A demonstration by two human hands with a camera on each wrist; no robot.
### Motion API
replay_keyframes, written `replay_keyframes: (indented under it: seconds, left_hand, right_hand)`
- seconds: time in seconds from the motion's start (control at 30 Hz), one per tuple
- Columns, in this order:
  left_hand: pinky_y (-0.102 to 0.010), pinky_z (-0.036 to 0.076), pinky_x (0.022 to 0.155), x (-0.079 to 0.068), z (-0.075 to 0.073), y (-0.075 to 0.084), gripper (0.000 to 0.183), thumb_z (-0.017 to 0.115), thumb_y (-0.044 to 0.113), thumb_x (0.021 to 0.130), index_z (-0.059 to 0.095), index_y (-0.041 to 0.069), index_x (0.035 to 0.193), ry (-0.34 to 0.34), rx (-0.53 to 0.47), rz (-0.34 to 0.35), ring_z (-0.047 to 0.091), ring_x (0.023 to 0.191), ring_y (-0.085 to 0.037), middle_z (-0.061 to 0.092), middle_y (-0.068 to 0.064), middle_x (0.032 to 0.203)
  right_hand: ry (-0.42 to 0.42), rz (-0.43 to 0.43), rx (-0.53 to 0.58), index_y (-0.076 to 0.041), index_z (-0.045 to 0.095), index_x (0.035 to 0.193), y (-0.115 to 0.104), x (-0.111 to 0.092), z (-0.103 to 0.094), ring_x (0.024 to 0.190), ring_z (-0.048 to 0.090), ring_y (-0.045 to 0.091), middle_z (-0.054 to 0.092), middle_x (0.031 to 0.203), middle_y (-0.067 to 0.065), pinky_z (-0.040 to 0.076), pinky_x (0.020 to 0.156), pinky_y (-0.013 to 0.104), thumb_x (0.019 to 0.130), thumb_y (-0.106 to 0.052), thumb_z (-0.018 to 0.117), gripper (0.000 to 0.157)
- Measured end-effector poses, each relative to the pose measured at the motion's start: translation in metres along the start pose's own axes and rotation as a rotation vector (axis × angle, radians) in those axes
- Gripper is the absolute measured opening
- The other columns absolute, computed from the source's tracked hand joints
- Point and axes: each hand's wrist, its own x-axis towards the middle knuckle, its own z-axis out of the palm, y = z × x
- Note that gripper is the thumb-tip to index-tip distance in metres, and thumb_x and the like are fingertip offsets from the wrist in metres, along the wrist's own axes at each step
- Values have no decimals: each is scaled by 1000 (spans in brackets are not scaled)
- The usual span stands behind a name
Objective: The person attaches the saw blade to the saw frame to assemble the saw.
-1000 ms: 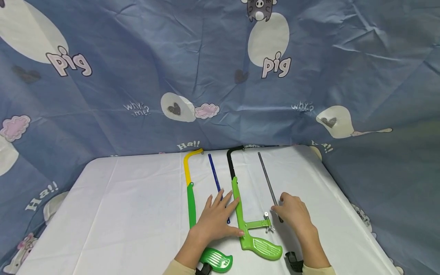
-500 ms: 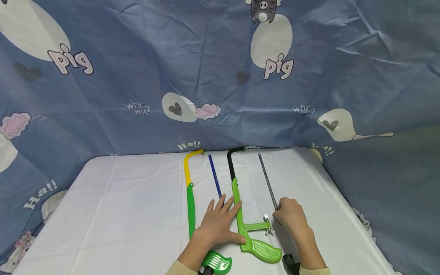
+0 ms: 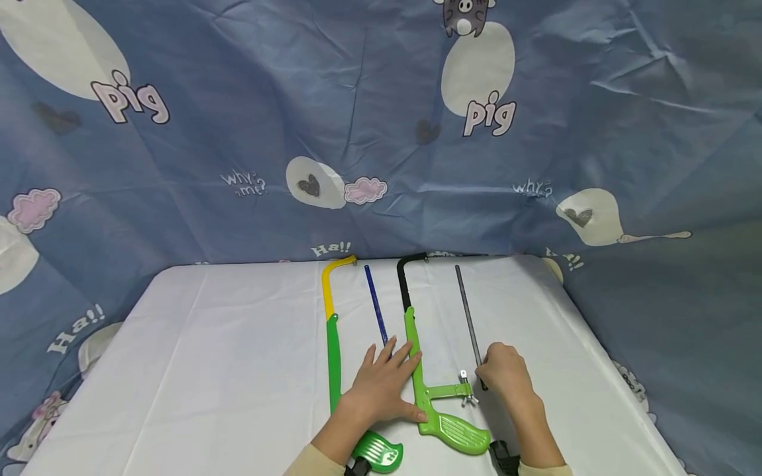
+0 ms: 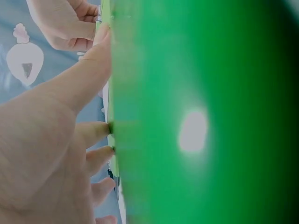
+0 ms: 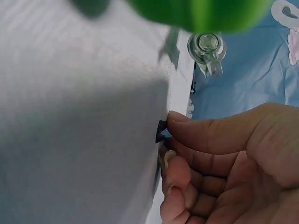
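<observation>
A light-green hacksaw frame (image 3: 455,433) with a black front arm lies on the white table, its wing nut (image 5: 208,44) visible in the right wrist view. My left hand (image 3: 381,390) is spread over this frame, thumb and fingertips touching its green back. The right hand (image 3: 506,373) pinches a grey hacksaw blade (image 3: 467,311) near its lower end, between thumb and fingers; the dark blade tip (image 5: 160,131) pokes out beyond them. Under the left hand runs a blue hacksaw blade (image 3: 375,301), its lower part hidden.
Left of the blue blade lies a second hacksaw frame (image 3: 333,357), green with a yellow front arm, partly covered by the left forearm. Its blurred green handle fills much of the left wrist view. A patterned blue cloth (image 3: 381,132) rises behind the table (image 3: 226,370).
The right thumb and fingers have closed on the grey blade's lower end, and the blade has turned slightly straighter. The left hand has slid a little toward the near side.
</observation>
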Motion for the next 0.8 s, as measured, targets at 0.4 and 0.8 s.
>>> replay_keyframes:
  seconds: [0.4, 0.8]
  left_hand:
    - [-58, 21, 122, 1, -13, 7, 112, 76, 74, 64, 35, 23, 156, -41, 48, -4, 20, 154, -31, 28, -2, 165]
    - [-57, 24, 121, -1, -13, 9, 114, 75, 76, 62, 36, 24, 155, -51, 113, -6, 22, 154, -30, 30, -1, 164]
  right_hand:
    - [9, -5, 15, -2, 60, 62, -3, 2, -3, 54, 51, 22, 58, 60, 10, 41, 47, 29, 73, 2, 65, 13]
    - [11, -19, 70, -6, 59, 59, -1, -2, -1, 50, 43, 16, 52, 55, 3, 34, 44, 25, 71, 7, 61, 17]
